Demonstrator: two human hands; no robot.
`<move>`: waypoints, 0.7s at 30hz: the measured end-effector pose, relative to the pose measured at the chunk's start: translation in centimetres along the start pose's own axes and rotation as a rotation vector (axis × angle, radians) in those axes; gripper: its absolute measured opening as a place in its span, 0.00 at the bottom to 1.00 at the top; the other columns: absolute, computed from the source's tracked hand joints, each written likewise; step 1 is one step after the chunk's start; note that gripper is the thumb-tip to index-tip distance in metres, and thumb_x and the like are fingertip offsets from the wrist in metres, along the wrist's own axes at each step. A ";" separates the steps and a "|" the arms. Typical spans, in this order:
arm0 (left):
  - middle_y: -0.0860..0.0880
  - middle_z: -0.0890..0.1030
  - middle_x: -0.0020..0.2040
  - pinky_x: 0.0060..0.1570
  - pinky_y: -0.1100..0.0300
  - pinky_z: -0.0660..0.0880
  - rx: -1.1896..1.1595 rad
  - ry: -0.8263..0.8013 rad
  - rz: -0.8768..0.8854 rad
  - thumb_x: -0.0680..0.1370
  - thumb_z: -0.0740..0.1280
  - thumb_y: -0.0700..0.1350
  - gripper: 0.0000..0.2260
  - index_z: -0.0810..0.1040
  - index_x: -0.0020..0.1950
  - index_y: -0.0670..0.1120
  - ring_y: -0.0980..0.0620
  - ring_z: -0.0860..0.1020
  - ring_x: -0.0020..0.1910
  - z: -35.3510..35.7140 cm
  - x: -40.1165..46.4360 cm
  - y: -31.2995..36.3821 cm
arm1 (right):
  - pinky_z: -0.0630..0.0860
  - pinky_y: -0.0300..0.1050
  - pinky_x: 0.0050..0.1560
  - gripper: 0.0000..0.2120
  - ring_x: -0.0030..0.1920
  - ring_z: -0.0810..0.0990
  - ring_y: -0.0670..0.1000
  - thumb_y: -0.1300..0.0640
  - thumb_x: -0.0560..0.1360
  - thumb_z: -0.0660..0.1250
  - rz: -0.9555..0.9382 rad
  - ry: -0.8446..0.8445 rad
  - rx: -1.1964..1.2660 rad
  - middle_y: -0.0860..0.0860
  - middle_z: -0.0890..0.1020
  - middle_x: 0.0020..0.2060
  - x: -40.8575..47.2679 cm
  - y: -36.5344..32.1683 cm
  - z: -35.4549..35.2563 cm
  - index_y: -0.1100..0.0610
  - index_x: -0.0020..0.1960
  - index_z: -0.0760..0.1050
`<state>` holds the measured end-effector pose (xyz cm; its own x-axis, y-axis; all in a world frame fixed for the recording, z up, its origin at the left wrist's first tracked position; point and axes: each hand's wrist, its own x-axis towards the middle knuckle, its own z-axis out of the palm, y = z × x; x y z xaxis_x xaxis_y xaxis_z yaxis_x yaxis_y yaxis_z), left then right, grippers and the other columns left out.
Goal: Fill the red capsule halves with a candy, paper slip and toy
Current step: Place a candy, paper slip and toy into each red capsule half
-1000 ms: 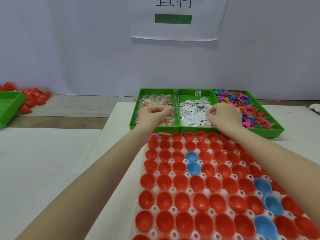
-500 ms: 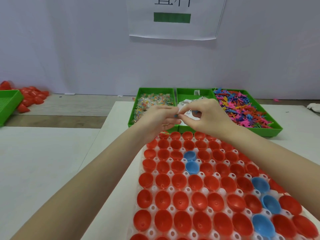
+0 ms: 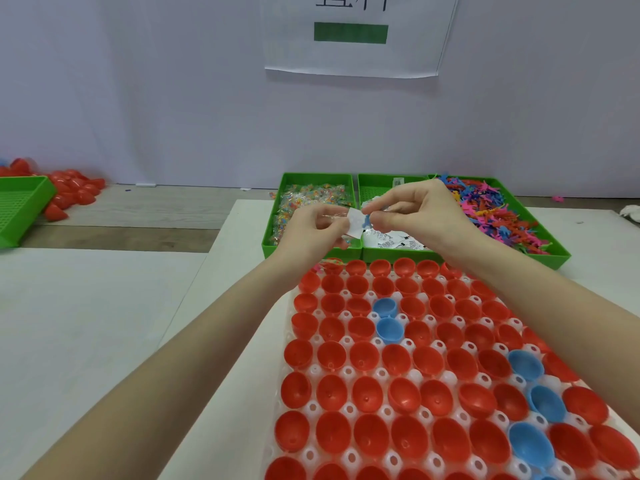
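Paper slip [image 3: 355, 226] pinched between left hand [image 3: 313, 228] and right hand [image 3: 420, 211].

At your far left sits a green perforated tray [image 3: 20, 206], cut off by the frame edge. Just beside it, a heap of loose red shells [image 3: 71, 192] lies on the wooden floor strip [image 3: 138, 216]. On the wall ahead of you hangs a white paper sign [image 3: 356, 43] with black characters, partly cropped, and a green bar [image 3: 350, 32]. At your far right, a small white object [image 3: 630, 213]; identity unclear.
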<state>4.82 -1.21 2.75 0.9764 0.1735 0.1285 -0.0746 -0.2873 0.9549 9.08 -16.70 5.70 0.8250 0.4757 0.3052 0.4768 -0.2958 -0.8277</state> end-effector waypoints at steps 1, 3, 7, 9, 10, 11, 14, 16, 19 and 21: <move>0.50 0.81 0.39 0.47 0.61 0.76 0.002 0.001 0.011 0.78 0.64 0.39 0.05 0.75 0.49 0.49 0.56 0.78 0.34 -0.1 0.0 0.0 | 0.79 0.35 0.43 0.11 0.33 0.81 0.43 0.66 0.71 0.70 0.015 -0.007 0.012 0.52 0.83 0.34 0.0 -0.1 0.0 0.50 0.39 0.80; 0.52 0.81 0.38 0.44 0.64 0.77 -0.004 -0.014 0.040 0.78 0.64 0.39 0.05 0.76 0.49 0.49 0.58 0.78 0.32 -0.4 -0.1 0.1 | 0.77 0.31 0.38 0.11 0.30 0.79 0.40 0.67 0.71 0.69 0.033 -0.022 0.013 0.51 0.82 0.31 0.1 -0.4 0.0 0.50 0.40 0.80; 0.53 0.81 0.38 0.38 0.69 0.76 0.011 -0.098 0.105 0.77 0.65 0.38 0.07 0.77 0.45 0.50 0.62 0.77 0.29 -0.7 -0.4 0.5 | 0.77 0.35 0.41 0.10 0.33 0.78 0.43 0.65 0.69 0.71 0.037 -0.028 -0.090 0.48 0.80 0.34 0.3 -0.8 0.3 0.52 0.46 0.79; 0.54 0.81 0.38 0.36 0.71 0.75 0.013 -0.130 0.130 0.77 0.64 0.37 0.07 0.78 0.46 0.49 0.63 0.77 0.29 -0.8 -0.5 0.6 | 0.75 0.32 0.40 0.12 0.34 0.78 0.42 0.65 0.69 0.72 0.034 -0.023 -0.158 0.46 0.79 0.33 0.5 -0.9 0.6 0.56 0.51 0.80; 0.54 0.81 0.38 0.35 0.72 0.75 0.007 -0.133 0.138 0.77 0.64 0.37 0.07 0.78 0.47 0.49 0.63 0.77 0.29 -0.8 -0.5 0.5 | 0.74 0.29 0.37 0.12 0.33 0.77 0.39 0.64 0.69 0.72 0.031 -0.024 -0.200 0.45 0.79 0.33 0.6 -0.9 0.7 0.59 0.52 0.80; 0.54 0.81 0.37 0.35 0.72 0.75 0.000 -0.130 0.143 0.77 0.64 0.36 0.07 0.78 0.47 0.48 0.63 0.77 0.29 -0.9 -0.5 0.5 | 0.72 0.26 0.34 0.12 0.31 0.76 0.37 0.64 0.69 0.72 0.027 -0.028 -0.244 0.44 0.78 0.32 0.7 -0.8 0.8 0.59 0.53 0.81; 0.52 0.81 0.37 0.38 0.69 0.76 0.018 -0.105 0.141 0.77 0.64 0.36 0.06 0.77 0.49 0.45 0.63 0.77 0.29 -0.6 -0.3 0.3 | 0.68 0.24 0.31 0.10 0.30 0.76 0.35 0.63 0.69 0.72 0.009 -0.018 -0.342 0.43 0.78 0.31 1.1 -0.8 1.3 0.59 0.51 0.82; 0.52 0.80 0.36 0.42 0.65 0.76 -0.008 -0.051 0.092 0.77 0.65 0.37 0.06 0.74 0.50 0.48 0.61 0.78 0.31 -0.2 0.0 0.0 | 0.70 0.24 0.34 0.09 0.36 0.78 0.41 0.63 0.70 0.72 0.008 0.019 -0.366 0.45 0.78 0.33 1.4 -0.7 1.5 0.58 0.50 0.83; 0.52 0.80 0.38 0.43 0.64 0.72 -0.102 0.035 -0.037 0.76 0.67 0.40 0.11 0.68 0.51 0.52 0.58 0.78 0.40 0.2 0.6 -0.4 | 0.71 0.26 0.36 0.06 0.35 0.76 0.41 0.64 0.71 0.70 0.045 0.011 -0.329 0.46 0.78 0.34 1.8 -0.3 1.8 0.59 0.48 0.82; 0.53 0.80 0.39 0.42 0.65 0.70 -0.094 0.039 -0.076 0.75 0.68 0.42 0.11 0.68 0.53 0.50 0.56 0.77 0.43 0.4 0.8 -0.8 | 0.74 0.33 0.41 0.04 0.35 0.76 0.40 0.65 0.71 0.69 0.079 -0.046 -0.274 0.49 0.79 0.35 1.9 0.3 1.8 0.59 0.45 0.80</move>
<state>5.73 -1.18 2.02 0.9715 0.2284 0.0638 -0.0215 -0.1830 0.9829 10.27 -14.40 5.24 0.8511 0.4776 0.2179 0.4810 -0.5435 -0.6879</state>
